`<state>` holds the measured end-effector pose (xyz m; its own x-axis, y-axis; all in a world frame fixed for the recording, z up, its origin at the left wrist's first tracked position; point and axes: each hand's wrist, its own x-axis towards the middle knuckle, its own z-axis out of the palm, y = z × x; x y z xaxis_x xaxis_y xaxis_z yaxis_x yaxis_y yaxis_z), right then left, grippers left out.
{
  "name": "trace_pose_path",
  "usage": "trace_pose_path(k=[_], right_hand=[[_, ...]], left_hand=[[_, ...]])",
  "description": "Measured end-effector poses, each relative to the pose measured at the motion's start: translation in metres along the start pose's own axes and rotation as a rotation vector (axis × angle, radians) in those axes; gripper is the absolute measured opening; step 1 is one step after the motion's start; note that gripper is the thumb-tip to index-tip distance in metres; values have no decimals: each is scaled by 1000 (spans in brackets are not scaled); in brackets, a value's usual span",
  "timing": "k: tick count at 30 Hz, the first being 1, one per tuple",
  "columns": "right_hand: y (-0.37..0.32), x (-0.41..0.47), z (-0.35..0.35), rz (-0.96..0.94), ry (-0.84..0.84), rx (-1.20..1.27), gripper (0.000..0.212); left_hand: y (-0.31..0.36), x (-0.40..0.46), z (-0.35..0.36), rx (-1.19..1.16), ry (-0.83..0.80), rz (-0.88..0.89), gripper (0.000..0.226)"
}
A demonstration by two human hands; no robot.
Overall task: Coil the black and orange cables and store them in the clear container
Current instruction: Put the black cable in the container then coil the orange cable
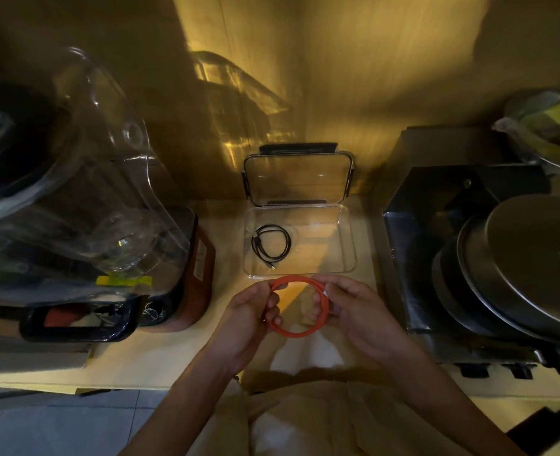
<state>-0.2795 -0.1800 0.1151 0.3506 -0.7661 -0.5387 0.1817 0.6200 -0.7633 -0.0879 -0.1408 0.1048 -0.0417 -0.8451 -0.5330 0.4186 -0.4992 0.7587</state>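
The orange cable (296, 333) is wound into a round coil, held just above the counter in front of the clear container (347, 255). My left hand (245, 319) grips the coil's left side and my right hand (359, 315) pinches its right side, where a white tip shows. The black cable (272, 241) lies loosely coiled in the left half of the open container. The container's clear lid (298, 179) with black clips stands tilted up behind it against the wall.
A blender with a large clear jug (74, 179) on a red-brown base (193, 274) stands at the left. A dark metal appliance (436, 258) carrying stacked pans and a round lid (535, 258) fills the right. The wall is close behind.
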Motion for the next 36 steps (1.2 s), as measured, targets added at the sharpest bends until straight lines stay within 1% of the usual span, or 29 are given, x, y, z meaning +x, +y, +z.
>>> trace_pose_path(k=[3,7,9,12,15,19,22,25,27,31,33,35,36], right_hand=[[-3,7,-7,-27,-14,-134,28],[-13,22,-14,-20,-47,-239,30],[-19,34,-16,-14,-6,-281,28],[-25,57,-18,-24,114,-348,26],[-32,82,-19,-31,206,-398,27],[-37,120,-20,-40,295,-518,32],[-36,148,-23,2,326,-538,33],[-34,167,-27,49,326,-536,32],[-33,178,-29,61,327,-581,32],[-32,186,-32,35,333,-729,33],[-33,190,-34,30,343,-801,36],[-33,191,-34,49,339,-902,35],[-33,194,-34,59,330,-962,31]], left_hand=[[8,11,4,-38,-1,23,35],[19,32,10,-39,7,11,34],[23,44,11,10,-7,7,34],[27,64,12,208,-34,37,31],[27,88,12,436,4,83,25],[25,121,4,608,40,117,22],[21,141,-3,719,61,118,21],[15,158,-6,685,92,66,20],[12,167,-7,665,115,46,21],[4,179,-6,817,183,8,14],[-1,186,-4,774,205,-46,12],[-5,189,-2,743,202,-72,22],[-7,193,-2,757,191,-83,27]])
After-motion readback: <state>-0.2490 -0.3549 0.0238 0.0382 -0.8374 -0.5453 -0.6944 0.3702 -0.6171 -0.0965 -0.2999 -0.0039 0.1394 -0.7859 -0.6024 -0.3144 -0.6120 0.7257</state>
